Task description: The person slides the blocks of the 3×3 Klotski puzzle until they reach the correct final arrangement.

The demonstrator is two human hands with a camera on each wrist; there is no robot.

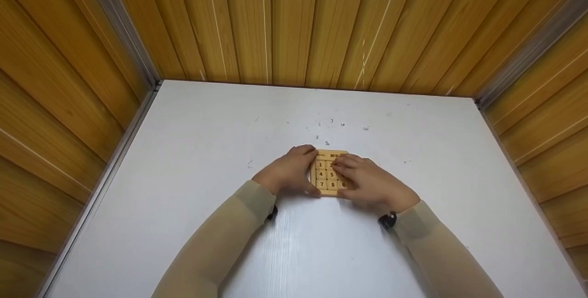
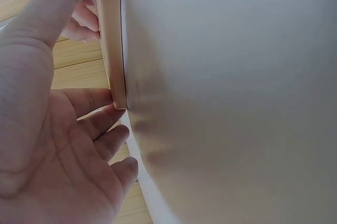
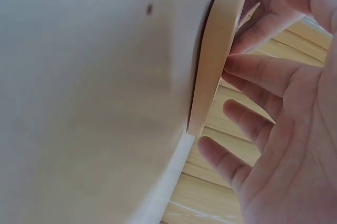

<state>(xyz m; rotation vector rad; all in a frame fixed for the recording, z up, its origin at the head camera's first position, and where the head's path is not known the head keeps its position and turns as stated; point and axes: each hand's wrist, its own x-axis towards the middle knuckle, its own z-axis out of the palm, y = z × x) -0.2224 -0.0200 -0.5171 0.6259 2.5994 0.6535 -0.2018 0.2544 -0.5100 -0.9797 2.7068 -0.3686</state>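
Note:
A wooden number sliding puzzle (image 1: 326, 187) lies flat on the white table, its numerals facing up. Tiles 1, 4, 5, 7 and 8 show plainly, while fingers hide part of the right column. My left hand (image 1: 294, 169) holds the puzzle's left side, thumb at the near corner and fingers at the far one. In the left wrist view the puzzle's edge (image 2: 111, 50) sits between thumb and index finger. My right hand (image 1: 372, 181) reaches over the right side, its fingertips touching the tiles. The right wrist view shows its fingers extended by the puzzle's edge (image 3: 216, 56), the thumb apart.
The white table (image 1: 220, 119) has small dark scuff marks beyond the puzzle. Wood-patterned panels (image 1: 294, 27) wall the back and both sides, with grey metal posts (image 1: 124, 22) at the corners. A dark band (image 1: 388, 220) circles the right wrist.

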